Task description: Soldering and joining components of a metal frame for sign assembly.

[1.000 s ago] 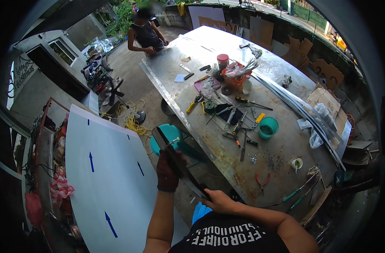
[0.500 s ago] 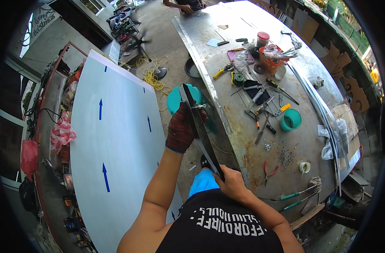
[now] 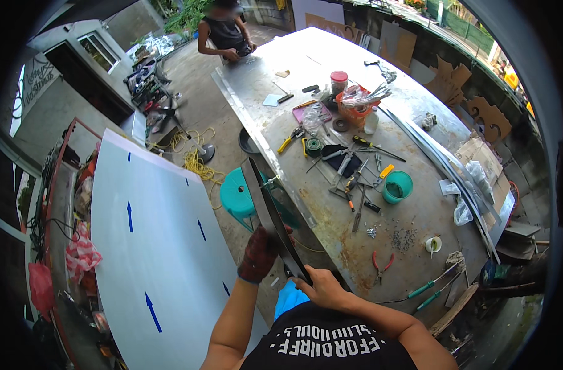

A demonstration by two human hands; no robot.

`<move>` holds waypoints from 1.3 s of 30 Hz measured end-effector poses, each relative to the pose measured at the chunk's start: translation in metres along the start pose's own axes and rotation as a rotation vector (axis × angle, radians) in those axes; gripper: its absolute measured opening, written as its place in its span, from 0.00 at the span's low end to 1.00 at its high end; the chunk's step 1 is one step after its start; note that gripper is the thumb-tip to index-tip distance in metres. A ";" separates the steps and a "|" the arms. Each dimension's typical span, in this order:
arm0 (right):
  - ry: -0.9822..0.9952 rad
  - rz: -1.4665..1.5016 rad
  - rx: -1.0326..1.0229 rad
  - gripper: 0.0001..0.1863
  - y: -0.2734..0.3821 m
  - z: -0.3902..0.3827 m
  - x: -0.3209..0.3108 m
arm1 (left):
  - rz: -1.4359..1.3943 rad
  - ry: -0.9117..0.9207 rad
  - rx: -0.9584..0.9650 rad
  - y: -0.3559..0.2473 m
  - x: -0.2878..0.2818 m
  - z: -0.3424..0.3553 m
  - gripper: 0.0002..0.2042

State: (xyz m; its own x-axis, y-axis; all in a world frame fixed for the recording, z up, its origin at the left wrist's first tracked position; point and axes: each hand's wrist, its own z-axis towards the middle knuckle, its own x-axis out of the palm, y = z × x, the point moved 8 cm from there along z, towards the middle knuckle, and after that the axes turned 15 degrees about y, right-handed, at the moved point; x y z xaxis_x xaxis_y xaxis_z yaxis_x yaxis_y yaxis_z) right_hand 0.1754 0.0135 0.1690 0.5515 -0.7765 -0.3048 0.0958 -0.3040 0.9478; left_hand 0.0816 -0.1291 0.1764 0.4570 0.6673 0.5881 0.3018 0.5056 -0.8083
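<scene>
A long, narrow dark metal strip with raised edges [image 3: 269,213] slants from the middle of the view down toward my body. My left hand [image 3: 258,254], in a dark red and black knitted work glove, is closed round its lower half, with some fingers hidden behind it. My bare right hand [image 3: 323,287] grips the near end of the strip. A small shiny metal fitting [image 3: 270,181] sticks out from the strip's right side near its far end. Beyond the strip stands a teal plastic stool [image 3: 235,192], partly covered by it.
To the right, a metal-topped table [image 3: 330,228] bears red-handled pliers [image 3: 382,265], a green cup [image 3: 397,187], an orange basket [image 3: 355,114] and several tools. A pale sheet with blue arrows [image 3: 164,246] lies left. Another person [image 3: 224,37] stands at the table's far end.
My left hand has slid down the strip, closer to my right hand. My view has shifted, showing more of the other person. The right hand keeps its hold on the near end.
</scene>
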 end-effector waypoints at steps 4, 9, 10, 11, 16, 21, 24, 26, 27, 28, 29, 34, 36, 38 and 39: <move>0.135 0.450 0.106 0.17 -0.012 0.003 0.014 | -0.182 -0.130 -0.029 0.025 -0.007 0.000 0.23; 0.289 0.632 0.118 0.22 -0.025 0.009 0.020 | -0.080 -0.202 -0.097 0.032 -0.010 0.005 0.23; 0.330 0.485 0.057 0.24 -0.024 0.010 0.020 | -0.022 -0.221 -0.121 0.033 -0.012 0.001 0.23; 0.368 0.337 -0.003 0.27 -0.021 0.009 0.021 | -0.018 -0.216 -0.120 0.032 -0.015 0.000 0.23; 0.255 0.084 0.058 0.35 -0.029 -0.009 -0.005 | 0.074 -0.326 -0.132 0.030 -0.033 -0.013 0.21; 0.158 0.008 0.162 0.34 -0.057 -0.027 -0.023 | 0.158 -0.287 -0.166 0.016 -0.029 -0.025 0.20; 0.111 0.036 0.174 0.32 -0.060 -0.029 -0.032 | 0.221 -0.240 -0.172 0.007 -0.026 -0.026 0.21; 0.078 -0.039 0.139 0.32 -0.063 -0.026 -0.034 | 0.155 -0.228 -0.147 0.003 -0.020 -0.022 0.27; 0.046 -0.111 0.102 0.31 -0.052 -0.027 -0.036 | 0.147 -0.234 -0.157 0.002 -0.016 -0.020 0.27; 0.059 -0.078 0.150 0.30 -0.049 -0.027 -0.041 | 0.158 -0.196 -0.145 -0.003 -0.009 -0.015 0.29; 0.007 -0.166 0.099 0.29 -0.045 -0.026 -0.042 | 0.174 -0.156 -0.127 -0.009 -0.003 -0.011 0.33; 0.004 -0.153 0.098 0.27 -0.043 -0.030 -0.040 | 0.144 -0.100 -0.104 -0.008 -0.006 -0.001 0.37; -0.020 -0.157 0.089 0.27 -0.044 -0.034 -0.038 | 0.152 -0.109 -0.125 -0.007 -0.003 0.003 0.38; -0.037 -0.158 0.078 0.26 -0.044 -0.038 -0.037 | 0.125 -0.089 -0.144 -0.001 -0.001 0.007 0.38; -0.040 -0.157 0.093 0.26 -0.044 -0.041 -0.038 | 0.096 -0.070 -0.164 0.003 -0.001 0.010 0.38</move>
State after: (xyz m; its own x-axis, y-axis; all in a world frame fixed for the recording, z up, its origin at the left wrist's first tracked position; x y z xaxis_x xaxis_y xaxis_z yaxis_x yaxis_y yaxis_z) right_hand 0.1843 0.0793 0.1428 0.5024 -0.7360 -0.4538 0.0998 -0.4719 0.8760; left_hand 0.0742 -0.1227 0.1736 0.4329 0.7475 0.5038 0.3940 0.3457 -0.8516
